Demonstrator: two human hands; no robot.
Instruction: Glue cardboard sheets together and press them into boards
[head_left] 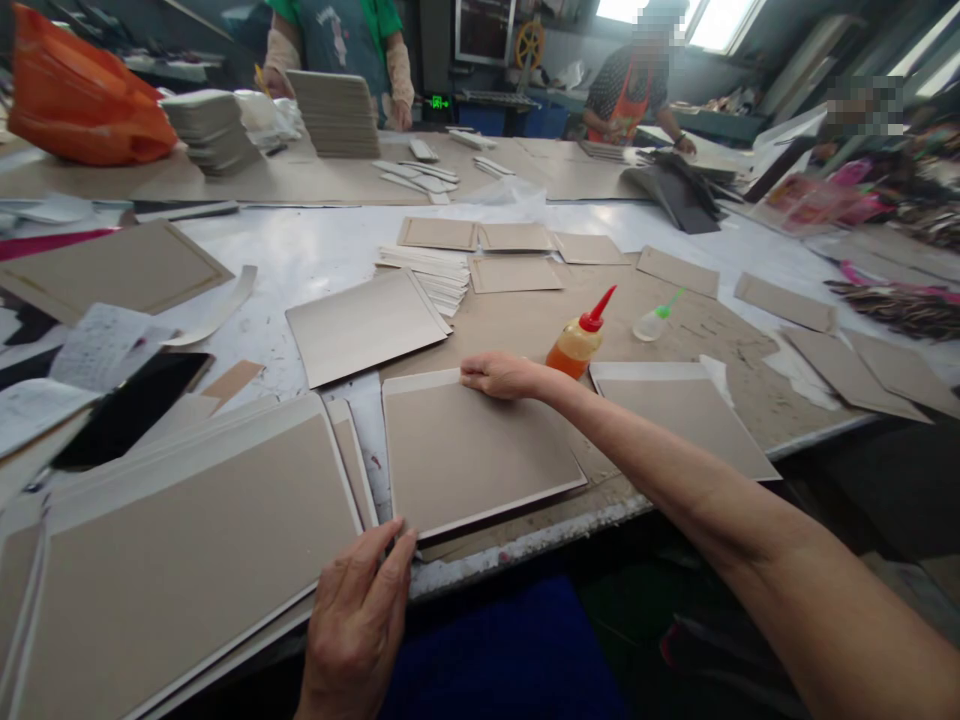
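A flat grey-brown board [480,455] with a pale strip along its far edge lies in front of me at the table's front edge. My right hand [496,376] reaches across it, fingers curled closed at the strip on the far edge; the fingertips are partly hidden. At the near left corner, my left hand [361,610] has thumb and forefinger drawn together on the board. Left of it sits a stack of larger boards [202,540], also with pale strips. Another strip-edged board [675,410] lies to the right, partly behind my right forearm.
Beyond my right hand stand a red-capped glue bottle [576,345] and a small green-tipped bottle [654,322]. Pale strips [431,275] and small panels [517,273] lie farther back. A dark phone-like slab [131,410] rests at left. Two people work across the table.
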